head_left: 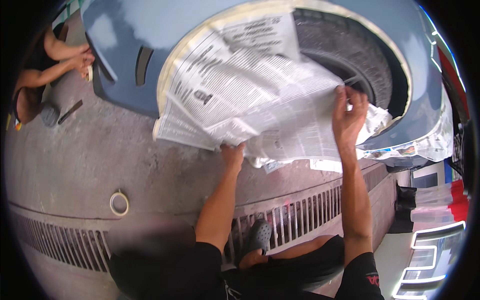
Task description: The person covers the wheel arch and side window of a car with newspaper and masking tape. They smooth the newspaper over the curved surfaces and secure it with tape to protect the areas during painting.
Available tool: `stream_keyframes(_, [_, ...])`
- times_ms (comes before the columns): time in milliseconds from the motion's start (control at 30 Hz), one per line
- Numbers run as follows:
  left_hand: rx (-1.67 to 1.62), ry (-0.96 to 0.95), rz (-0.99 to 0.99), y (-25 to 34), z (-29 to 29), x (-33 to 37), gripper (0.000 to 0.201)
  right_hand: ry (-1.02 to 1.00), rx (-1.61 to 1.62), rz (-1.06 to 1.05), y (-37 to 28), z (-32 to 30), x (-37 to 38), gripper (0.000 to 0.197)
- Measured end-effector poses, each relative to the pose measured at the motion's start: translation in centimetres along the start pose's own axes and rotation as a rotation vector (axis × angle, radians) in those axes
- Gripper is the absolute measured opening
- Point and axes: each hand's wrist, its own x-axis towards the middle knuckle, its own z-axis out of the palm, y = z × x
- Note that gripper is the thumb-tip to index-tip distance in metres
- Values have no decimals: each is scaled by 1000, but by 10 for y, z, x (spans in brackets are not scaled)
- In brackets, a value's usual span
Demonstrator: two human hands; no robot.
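A sheet of newspaper (295, 105) hangs between my hands across the front of a wheel arch. My left hand (232, 154) is closed on its lower edge. Higher and to the right, my right hand (351, 112) pinches its right corner close to the wheel (367, 60). More newspaper (195, 65) is fixed along the arch's left side with cream masking tape (167, 75). Crumpled white paper (377, 122) sits behind my right hand, low in the arch. The sheet covers the wheel's left part; the tyre's right side shows.
Around the arch is the grey-blue car body (127, 30). A tape roll (119, 203) lies on the concrete floor, by a long drain grate (300, 212). At far left, another person's hands (82, 60) work at the panel's edge. My foot in a grey clog (259, 236) stands near the grate.
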Motion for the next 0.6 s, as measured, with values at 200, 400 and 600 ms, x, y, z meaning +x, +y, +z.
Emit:
stream_keyframes(200, [-77, 268, 218, 0, 23, -59, 106, 13, -7, -94, 4, 4, 3, 21])
stream_keyframes(400, [-307, 431, 368, 63, 2, -62, 108, 0, 52, -65, 9, 11, -4, 17])
stream_keyframes(600, [-381, 416, 404, 95, -18, -11, 109, 29, 78, -123, 6, 21, -3, 15])
